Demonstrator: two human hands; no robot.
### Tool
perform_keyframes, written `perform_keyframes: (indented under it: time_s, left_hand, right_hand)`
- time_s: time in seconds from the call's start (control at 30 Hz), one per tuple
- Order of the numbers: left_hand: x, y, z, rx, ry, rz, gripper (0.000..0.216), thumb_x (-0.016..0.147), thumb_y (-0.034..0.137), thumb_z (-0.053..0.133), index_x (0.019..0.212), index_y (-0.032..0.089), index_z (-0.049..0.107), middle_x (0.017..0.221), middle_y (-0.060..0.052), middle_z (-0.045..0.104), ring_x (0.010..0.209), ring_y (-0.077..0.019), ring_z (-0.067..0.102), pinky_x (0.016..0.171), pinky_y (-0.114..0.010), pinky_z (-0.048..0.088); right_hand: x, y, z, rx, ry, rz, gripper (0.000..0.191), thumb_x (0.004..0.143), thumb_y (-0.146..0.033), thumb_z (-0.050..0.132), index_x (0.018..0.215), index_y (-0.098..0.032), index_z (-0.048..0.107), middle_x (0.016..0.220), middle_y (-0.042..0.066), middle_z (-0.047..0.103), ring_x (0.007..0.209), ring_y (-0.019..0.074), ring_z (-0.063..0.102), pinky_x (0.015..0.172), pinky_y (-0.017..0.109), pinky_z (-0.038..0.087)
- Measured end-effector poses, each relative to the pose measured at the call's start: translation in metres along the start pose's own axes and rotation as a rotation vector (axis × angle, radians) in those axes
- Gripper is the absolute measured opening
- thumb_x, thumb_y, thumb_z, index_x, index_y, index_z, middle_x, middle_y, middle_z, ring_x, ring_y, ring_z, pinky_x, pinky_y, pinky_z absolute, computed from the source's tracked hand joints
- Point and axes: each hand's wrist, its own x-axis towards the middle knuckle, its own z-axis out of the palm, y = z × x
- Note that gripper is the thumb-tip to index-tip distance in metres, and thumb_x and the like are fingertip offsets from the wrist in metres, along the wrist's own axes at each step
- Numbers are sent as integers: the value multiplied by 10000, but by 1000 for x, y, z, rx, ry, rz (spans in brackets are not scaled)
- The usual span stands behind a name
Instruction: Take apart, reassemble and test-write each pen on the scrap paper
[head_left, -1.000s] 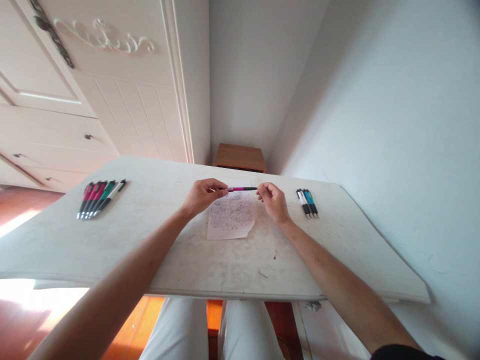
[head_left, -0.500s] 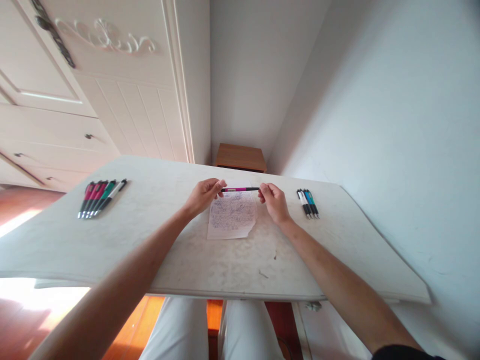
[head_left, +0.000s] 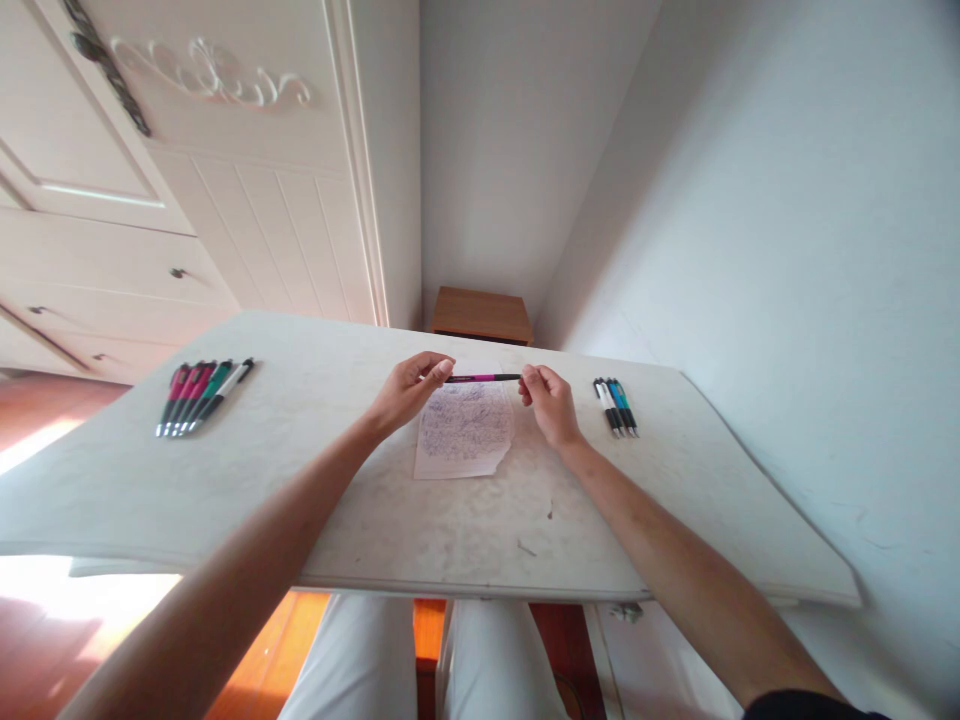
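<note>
A pink and black pen (head_left: 484,378) is held level between both hands, just above a scribbled sheet of paper (head_left: 463,432) on the white table (head_left: 337,500). My left hand (head_left: 409,388) pinches the pen's left end with its fingers closed. My right hand (head_left: 550,403) grips the right end, fingers curled. Both forearms reach in from the near edge.
Several pens (head_left: 201,394), pink, green and white, lie in a row at the table's left. A smaller group of blue and white pens (head_left: 616,405) lies to the right. A white wardrobe (head_left: 225,170) stands behind, and a wooden stand (head_left: 480,315) sits by the wall.
The pen has stayed between both hands. My left hand's fingers have shifted slightly along its left end.
</note>
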Motion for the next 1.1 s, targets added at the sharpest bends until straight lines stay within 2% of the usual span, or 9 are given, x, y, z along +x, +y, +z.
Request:
perform_keyframes:
  time_s: [0.1,0.2,0.33,0.53,0.63,0.77,0.87,0.97,1.1]
  left_hand:
    - [-1,0,0,0,-58,-27,572,890,638,427,839,137,699,654,-49,649,550,-122,527,515,-236,417]
    - [-2,2,0,62,-144,-46,525,872,598,493,670,149,674,562,-28,603,502,-109,497,497,-228,398]
    - [-2,2,-1,24,-135,-36,349,780,500,667,839,159,709,747,-47,697,632,-136,593,575,-240,461]
    - [-1,2,-2,47,-33,8,446,718,505,739,999,163,688,1001,-82,703,776,-158,626,632,-245,483]
    - [-1,4,-2,50,-51,-18,473,835,591,571,937,144,689,835,-76,708,677,-146,600,581,-241,461]
    - [-3,5,-1,47,-171,-49,532,883,597,478,651,149,644,592,-55,650,530,-121,528,527,-239,433]
    - [-3,5,-1,3,-194,-75,393,804,535,628,758,150,691,657,-53,689,570,-133,570,549,-245,459]
    - [-3,4,-1,-25,-117,-61,358,714,465,732,909,165,715,756,-46,717,642,-153,611,586,-258,481]
    - [-2,5,-3,93,-34,5,285,719,424,724,869,183,742,780,-34,716,634,-137,579,589,-255,455]
  right_hand:
    - [0,0,1,4,4,1,437,848,-597,546,665,-200,549,625,3,563,544,118,496,535,246,438]
    - [1,1,0,-2,7,-3,436,847,-596,548,665,-201,547,624,3,564,543,118,495,534,244,436]
    - [0,1,0,-1,12,-2,440,846,-599,546,662,-200,544,618,1,557,539,116,490,529,241,431]
    - [-1,-3,0,-4,12,-5,451,850,-600,540,643,-199,530,609,1,545,540,117,487,529,242,431]
    - [-1,-3,0,-2,26,-13,448,854,-600,535,654,-200,537,621,4,556,549,118,492,535,242,433]
    - [0,-1,0,-4,21,-30,438,863,-591,530,660,-204,533,618,-1,556,551,118,493,538,241,426]
    - [0,0,0,-1,22,-29,431,866,-580,533,652,-206,522,610,-5,550,546,117,490,531,240,418]
    - [0,1,-1,-5,14,-19,429,863,-583,536,655,-207,525,619,-3,557,545,118,490,532,242,418]
    - [0,1,-2,-40,-6,-27,436,867,-590,525,660,-206,527,618,-5,550,545,120,488,539,248,412]
